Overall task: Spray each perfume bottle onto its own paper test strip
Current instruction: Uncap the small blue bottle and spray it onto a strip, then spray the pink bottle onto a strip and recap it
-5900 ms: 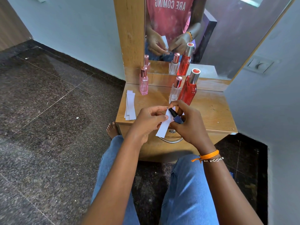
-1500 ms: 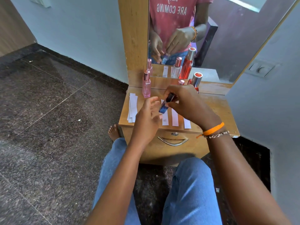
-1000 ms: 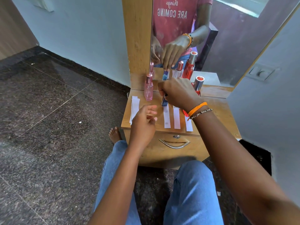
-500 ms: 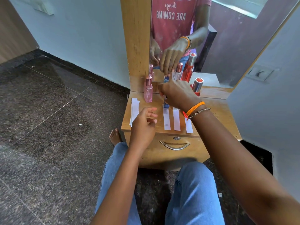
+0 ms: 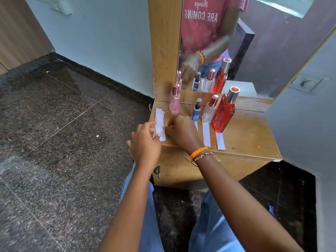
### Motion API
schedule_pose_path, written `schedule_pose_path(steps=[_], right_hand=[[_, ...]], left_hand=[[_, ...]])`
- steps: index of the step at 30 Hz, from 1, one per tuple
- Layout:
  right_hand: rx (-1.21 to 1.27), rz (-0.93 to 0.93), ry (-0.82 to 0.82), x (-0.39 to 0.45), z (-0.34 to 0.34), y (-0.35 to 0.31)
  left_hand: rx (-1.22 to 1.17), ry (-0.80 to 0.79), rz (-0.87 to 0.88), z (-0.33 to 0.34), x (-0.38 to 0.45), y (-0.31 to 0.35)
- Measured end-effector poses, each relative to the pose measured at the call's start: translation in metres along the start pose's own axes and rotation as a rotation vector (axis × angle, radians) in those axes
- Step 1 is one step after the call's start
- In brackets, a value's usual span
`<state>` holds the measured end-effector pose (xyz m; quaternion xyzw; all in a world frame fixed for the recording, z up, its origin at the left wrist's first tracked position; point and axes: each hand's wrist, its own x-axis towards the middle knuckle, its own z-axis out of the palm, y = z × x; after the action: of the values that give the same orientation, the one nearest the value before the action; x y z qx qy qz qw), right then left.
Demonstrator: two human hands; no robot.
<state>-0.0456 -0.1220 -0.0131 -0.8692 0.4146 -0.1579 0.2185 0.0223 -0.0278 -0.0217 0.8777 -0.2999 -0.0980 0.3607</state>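
Observation:
Four perfume bottles stand in a row at the back of the wooden dresser top (image 5: 251,135): a pink bottle (image 5: 174,101), a small blue bottle (image 5: 196,111), a clear bottle (image 5: 209,112) and a tall red bottle (image 5: 224,114). White test strips lie in front of the clear bottle (image 5: 206,134) and the red bottle (image 5: 220,141); a third strip (image 5: 196,126) peeks out below the blue one. A stack of spare strips (image 5: 160,119) lies at the left edge. My left hand (image 5: 145,143) pinches the stack's near end. My right hand (image 5: 182,132) curls its fingertips on the stack's right edge.
A mirror (image 5: 263,42) rises behind the bottles and repeats them. A grey wall (image 5: 301,135) closes the right side. The drawer front (image 5: 178,171) faces my knees. Dark stone floor (image 5: 63,142) lies to the left.
My right hand has set the blue bottle down upright behind its strip and moved left to the stack of strips. My left hand has reached forward onto the stack.

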Motion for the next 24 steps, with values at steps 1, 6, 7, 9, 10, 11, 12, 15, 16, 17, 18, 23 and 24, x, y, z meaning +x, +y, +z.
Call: schedule_pose_path(steps=[1, 6, 7, 9, 10, 11, 12, 15, 16, 17, 18, 23, 24], right_hand=[[0.042, 0.048, 0.016, 0.001, 0.006, -0.001], [0.102, 0.175, 0.043, 0.004, 0.017, -0.011], [0.139, 0.200, 0.041, 0.004, 0.016, -0.011], [0.192, 0.231, 0.038, 0.005, 0.014, -0.010], [0.217, 0.239, 0.034, 0.005, 0.013, -0.010], [0.240, 0.246, 0.027, 0.005, 0.012, -0.010], [0.259, 0.250, 0.019, 0.005, 0.011, -0.009], [0.290, 0.250, 0.003, 0.007, 0.012, -0.007], [0.297, 0.248, 0.000, 0.007, 0.013, -0.007], [0.304, 0.244, -0.003, 0.007, 0.013, -0.006], [0.307, 0.239, -0.004, 0.007, 0.013, -0.006], [0.311, 0.237, -0.008, 0.007, 0.014, -0.006], [0.305, 0.240, -0.010, 0.007, 0.014, -0.006]], left_hand=[[0.026, -0.014, -0.003, 0.000, 0.001, 0.000], [0.070, -0.085, -0.017, 0.005, 0.001, -0.007], [0.055, -0.085, -0.017, 0.005, 0.001, -0.007], [0.029, -0.087, -0.014, 0.005, 0.003, -0.009], [0.024, -0.092, -0.014, 0.004, 0.004, -0.009], [0.022, -0.096, -0.013, 0.004, 0.005, -0.010], [0.021, -0.099, -0.013, 0.004, 0.005, -0.010], [0.016, -0.100, -0.011, 0.005, 0.005, -0.012], [0.016, -0.098, -0.009, 0.006, 0.006, -0.013], [0.015, -0.096, -0.006, 0.006, 0.006, -0.013], [0.015, -0.095, -0.004, 0.006, 0.007, -0.014], [0.022, -0.097, 0.002, 0.007, 0.007, -0.014], [0.026, -0.099, 0.007, 0.007, 0.007, -0.014]])
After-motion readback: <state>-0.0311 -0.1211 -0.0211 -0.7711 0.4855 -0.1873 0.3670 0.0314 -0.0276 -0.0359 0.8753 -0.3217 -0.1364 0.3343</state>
